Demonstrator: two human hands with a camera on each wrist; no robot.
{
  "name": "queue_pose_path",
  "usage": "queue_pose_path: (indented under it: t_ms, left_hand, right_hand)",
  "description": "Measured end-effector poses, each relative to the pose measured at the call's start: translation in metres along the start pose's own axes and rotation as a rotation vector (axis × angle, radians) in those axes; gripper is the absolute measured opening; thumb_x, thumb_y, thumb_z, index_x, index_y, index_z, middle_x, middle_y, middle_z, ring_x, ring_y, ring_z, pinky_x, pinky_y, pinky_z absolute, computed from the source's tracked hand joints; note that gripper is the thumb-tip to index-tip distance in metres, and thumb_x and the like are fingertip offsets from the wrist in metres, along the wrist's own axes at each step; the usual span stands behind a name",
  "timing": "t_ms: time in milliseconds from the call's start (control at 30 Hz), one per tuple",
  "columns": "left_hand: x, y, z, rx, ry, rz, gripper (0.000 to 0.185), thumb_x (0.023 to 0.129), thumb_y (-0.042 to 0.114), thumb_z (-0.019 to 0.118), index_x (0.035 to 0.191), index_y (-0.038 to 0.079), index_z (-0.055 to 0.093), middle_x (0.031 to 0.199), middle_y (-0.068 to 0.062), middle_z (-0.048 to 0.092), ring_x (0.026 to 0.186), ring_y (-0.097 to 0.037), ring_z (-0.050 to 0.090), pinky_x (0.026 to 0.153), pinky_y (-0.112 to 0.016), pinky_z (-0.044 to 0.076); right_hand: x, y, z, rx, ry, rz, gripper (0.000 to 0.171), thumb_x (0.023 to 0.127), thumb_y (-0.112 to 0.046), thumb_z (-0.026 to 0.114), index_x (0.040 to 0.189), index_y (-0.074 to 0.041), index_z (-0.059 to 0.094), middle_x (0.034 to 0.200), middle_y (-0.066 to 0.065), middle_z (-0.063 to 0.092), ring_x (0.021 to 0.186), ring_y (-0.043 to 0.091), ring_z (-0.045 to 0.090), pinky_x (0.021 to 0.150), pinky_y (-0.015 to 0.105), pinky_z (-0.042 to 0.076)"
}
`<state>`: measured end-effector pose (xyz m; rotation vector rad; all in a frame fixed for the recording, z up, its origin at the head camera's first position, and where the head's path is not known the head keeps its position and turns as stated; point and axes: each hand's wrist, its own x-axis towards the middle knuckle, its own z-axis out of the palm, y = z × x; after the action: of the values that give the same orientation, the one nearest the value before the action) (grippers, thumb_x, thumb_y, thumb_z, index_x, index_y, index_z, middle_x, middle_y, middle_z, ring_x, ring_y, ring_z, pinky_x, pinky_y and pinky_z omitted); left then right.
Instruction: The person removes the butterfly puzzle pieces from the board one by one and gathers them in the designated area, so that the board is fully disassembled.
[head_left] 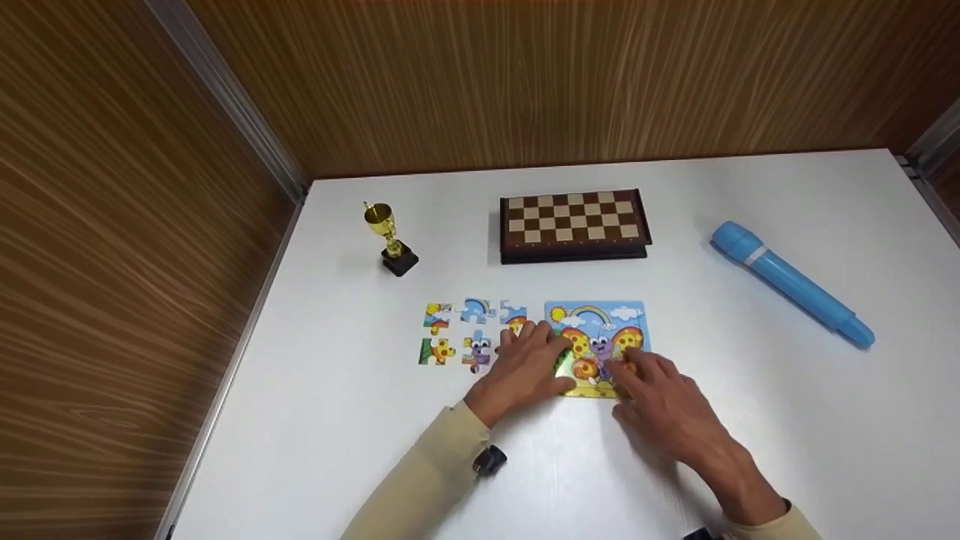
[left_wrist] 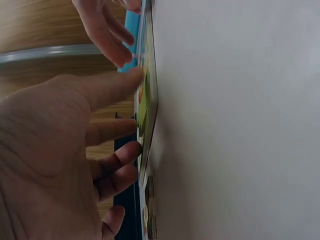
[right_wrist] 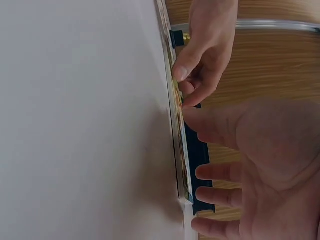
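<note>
A jigsaw puzzle board [head_left: 596, 319] with a butterfly, rainbow and sun picture lies flat on the table. My left hand [head_left: 525, 371] rests over its left edge, thumb and fingers spread. In the left wrist view the thumb [left_wrist: 117, 87] reaches the board's surface. Over the board's lower right is my right hand [head_left: 667, 405], its fingers loosely extended in the right wrist view, the palm [right_wrist: 280, 150] facing the camera. Loose puzzle pieces [head_left: 476, 310] lie left of the board, some partly hidden by my left hand.
Behind the board sits a folded chessboard case [head_left: 574, 225]. A small gold trophy [head_left: 391, 240] on a black base stands at the back left. To the right lies a blue toy microphone-like stick [head_left: 795, 285]. Wood-grain panels [head_left: 525, 90] border the white table [head_left: 315, 450].
</note>
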<state>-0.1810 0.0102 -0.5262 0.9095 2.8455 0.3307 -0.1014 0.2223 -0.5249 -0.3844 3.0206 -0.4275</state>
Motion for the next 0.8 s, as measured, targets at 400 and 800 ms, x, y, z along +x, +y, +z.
queue_pose_path:
  t_ms: [400,800]
  left_hand:
    - [0.004,0.008,0.0,-0.015,0.062,-0.031,0.054,0.08,0.042,0.076,0.125,0.021,0.056,0.107,0.004,0.06,0.094,-0.015,0.046,0.081,-0.036,0.03]
    - [-0.009,0.002,-0.004,-0.174,0.135,0.073,0.013,0.097,0.033,0.054,0.108,0.025,0.055,0.091,0.012,0.065,0.08,-0.009,0.048,0.08,-0.034,0.027]
  right_hand:
    - [-0.001,-0.01,-0.001,-0.098,-0.072,-0.06,0.058,0.086,-0.03,0.069,0.141,-0.024,0.051,0.145,0.012,0.044,0.131,0.038,0.042,0.093,0.06,0.045]
    - [-0.001,-0.009,-0.002,-0.117,-0.096,-0.067,0.06,0.086,-0.031,0.069,0.142,-0.024,0.05,0.147,0.012,0.043,0.132,0.038,0.041,0.092,0.061,0.045]
